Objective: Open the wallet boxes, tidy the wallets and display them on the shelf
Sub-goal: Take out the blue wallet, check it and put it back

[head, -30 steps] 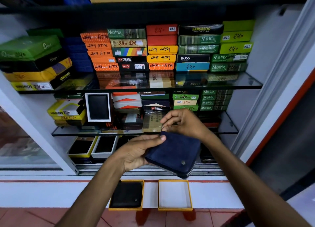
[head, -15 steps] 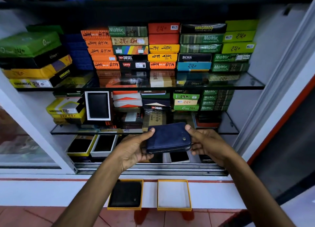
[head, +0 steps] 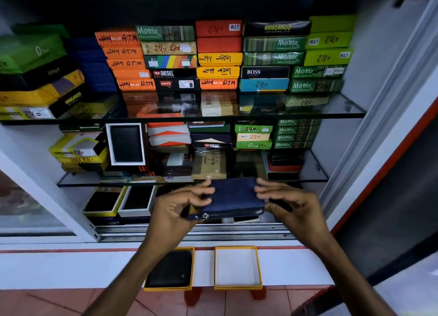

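Navy zip-around wallet [head: 233, 198] lies flat between both hands in front of the lowest glass shelf [head: 78, 180], its zipper edge facing the camera. Left hand [head: 173, 211] pinches its left end, right hand [head: 290, 205] its right end. Below, on the white counter [head: 71, 268], sit a yellow-rimmed box with a black wallet [head: 169, 269] and an empty yellow-rimmed box [head: 237, 267]

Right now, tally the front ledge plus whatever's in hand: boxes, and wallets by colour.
yellow-rimmed boxes: 2, both open on the ledge
black wallet: 1, in one of those boxes
blue wallet: 1, held between left hand and right hand
Total: 4
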The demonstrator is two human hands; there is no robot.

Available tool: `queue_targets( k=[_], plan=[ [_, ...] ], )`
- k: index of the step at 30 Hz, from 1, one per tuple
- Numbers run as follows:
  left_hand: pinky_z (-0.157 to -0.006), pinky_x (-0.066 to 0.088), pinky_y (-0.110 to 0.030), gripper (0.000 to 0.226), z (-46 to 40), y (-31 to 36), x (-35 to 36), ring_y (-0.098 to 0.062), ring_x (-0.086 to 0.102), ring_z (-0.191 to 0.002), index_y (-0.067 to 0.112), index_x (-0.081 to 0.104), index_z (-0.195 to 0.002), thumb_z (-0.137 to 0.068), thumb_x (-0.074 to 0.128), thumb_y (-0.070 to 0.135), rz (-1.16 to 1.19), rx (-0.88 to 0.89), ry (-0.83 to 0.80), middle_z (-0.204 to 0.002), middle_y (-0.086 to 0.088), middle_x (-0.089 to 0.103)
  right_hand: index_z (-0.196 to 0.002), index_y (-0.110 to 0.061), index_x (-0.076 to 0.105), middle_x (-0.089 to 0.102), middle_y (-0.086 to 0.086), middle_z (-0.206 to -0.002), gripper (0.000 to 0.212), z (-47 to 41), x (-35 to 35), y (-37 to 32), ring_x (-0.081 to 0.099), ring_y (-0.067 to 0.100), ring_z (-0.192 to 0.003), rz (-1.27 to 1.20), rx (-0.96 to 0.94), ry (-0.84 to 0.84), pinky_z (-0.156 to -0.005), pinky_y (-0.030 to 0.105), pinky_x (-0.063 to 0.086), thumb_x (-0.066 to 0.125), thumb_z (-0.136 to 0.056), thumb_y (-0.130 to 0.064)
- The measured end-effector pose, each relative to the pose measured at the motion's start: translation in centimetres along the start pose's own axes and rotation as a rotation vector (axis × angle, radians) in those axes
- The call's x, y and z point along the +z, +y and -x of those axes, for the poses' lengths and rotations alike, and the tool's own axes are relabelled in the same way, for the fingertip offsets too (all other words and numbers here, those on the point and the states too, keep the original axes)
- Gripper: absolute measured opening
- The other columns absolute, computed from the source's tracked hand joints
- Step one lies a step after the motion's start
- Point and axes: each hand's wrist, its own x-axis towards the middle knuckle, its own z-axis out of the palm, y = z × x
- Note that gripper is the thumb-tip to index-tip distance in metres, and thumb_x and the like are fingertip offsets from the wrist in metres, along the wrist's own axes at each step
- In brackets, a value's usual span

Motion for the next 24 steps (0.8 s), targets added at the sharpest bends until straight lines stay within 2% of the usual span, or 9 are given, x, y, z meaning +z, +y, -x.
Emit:
queue_targets(
  k=[3,5,8,10,14,16,19,21,24],
  plan=[
    [-0.101,0.053,-0.032,0.032,1.1,-1.0,0.4,-0.021,0.066,-0.12,0.007,0.075,-0.082,-0.065,0.076,-0.02,-0.057,0.013,-0.02,-0.111,-0.014,0.074,-0.103,-0.017,0.078,0.076,-0.003,-0.116,0.026,1.5,0.4,1.3,0.066,0.017,-0.121,0.026,-0.02,0.031,-0.104,0.029,0.051,0.076,-0.08,-0.005],
    [-0.098,0.055,-0.032,0.042,1.8,-1.9,0.5,-0.02,0.067,-0.117,0.017,0.078,-0.09,-0.065,0.078,-0.017,-0.063,-0.061,-0.016,-0.111,-0.007,0.076,-0.108,-0.029,0.077,0.075,-0.01,-0.118,0.034,2.5,0.7,2.2,0.067,0.014,-0.12,0.036,0.042,0.044,-0.102,0.025,0.051,0.077,-0.08,-0.009],
    [-0.09,0.057,-0.026,0.047,3.0,-3.6,0.6,-0.013,0.07,-0.109,0.027,0.076,-0.109,-0.068,0.084,0.006,-0.063,-0.261,0.004,-0.112,0.004,0.076,-0.106,-0.04,0.076,0.077,-0.015,-0.11,0.036,4.2,2.2,3.3,0.073,0.008,-0.106,-0.05,0.3,0.094,-0.091,0.021,0.056,0.082,-0.077,-0.02],
    [-0.08,0.06,-0.024,0.049,4.1,-5.3,1.4,-0.01,0.074,-0.098,0.035,0.072,-0.113,-0.072,0.083,0.011,-0.084,-0.483,0.009,-0.103,0.007,0.079,-0.103,-0.038,0.076,0.08,-0.014,-0.099,0.037,5.4,3.5,4.8,0.076,0.013,-0.096,-0.102,0.493,0.094,-0.081,0.022,0.06,0.082,-0.076,-0.012],
    [-0.077,0.062,-0.039,0.033,6.5,-8.5,3.8,-0.016,0.076,-0.086,0.035,0.069,-0.084,-0.07,0.085,0.01,-0.243,-0.735,0.073,-0.085,0.005,0.079,-0.081,-0.032,0.082,0.081,-0.008,-0.082,0.027,8.1,5.5,7.9,0.075,0.02,-0.083,-0.048,0.768,0.104,-0.078,0.041,0.064,0.078,-0.08,-0.005],
    [-0.073,0.062,-0.036,0.028,7.7,-10.0,4.9,-0.013,0.075,-0.08,0.029,0.069,-0.072,-0.068,0.087,0.007,-0.233,-0.848,0.106,-0.081,-0.002,0.078,-0.085,-0.023,0.084,0.081,-0.003,-0.084,0.017,9.5,6.4,9.4,0.075,0.018,-0.082,0.064,0.862,0.094,-0.082,0.044,0.062,0.077,-0.082,-0.008],
    [-0.069,0.056,-0.019,0.016,9.2,-12.0,6.5,0.009,0.067,-0.063,0.024,0.073,-0.073,-0.07,0.086,0.015,-0.339,-0.87,0.058,-0.074,0.01,0.075,-0.092,-0.019,0.083,0.082,-0.003,-0.089,0.012,11.0,6.9,10.7,0.075,0.01,-0.083,0.244,0.911,0.023,-0.082,0.03,0.058,0.075,-0.084,-0.015],
    [-0.063,0.047,-0.002,0.011,9.4,-12.9,7.3,0.006,0.067,-0.068,0.016,0.078,-0.082,-0.073,0.084,0.017,-0.421,-0.858,0.058,-0.077,0.009,0.075,-0.093,-0.018,0.083,0.082,-0.001,-0.089,0.013,11.3,7.0,11.5,0.074,0.009,-0.083,0.314,0.927,-0.007,-0.079,0.022,0.056,0.075,-0.084,-0.016],
    [-0.061,0.04,-0.002,0.021,9.7,-13.9,7.7,-0.007,0.063,-0.075,0.013,0.073,-0.088,-0.073,0.083,0.024,-0.528,-0.835,0.09,-0.08,0.006,0.069,-0.098,-0.01,0.081,0.08,0.005,-0.096,0.021,11.6,7.6,12.1,0.075,0.019,-0.088,0.34,0.962,0.068,-0.079,0.014,0.053,0.082,-0.078,-0.015]
  ],
)
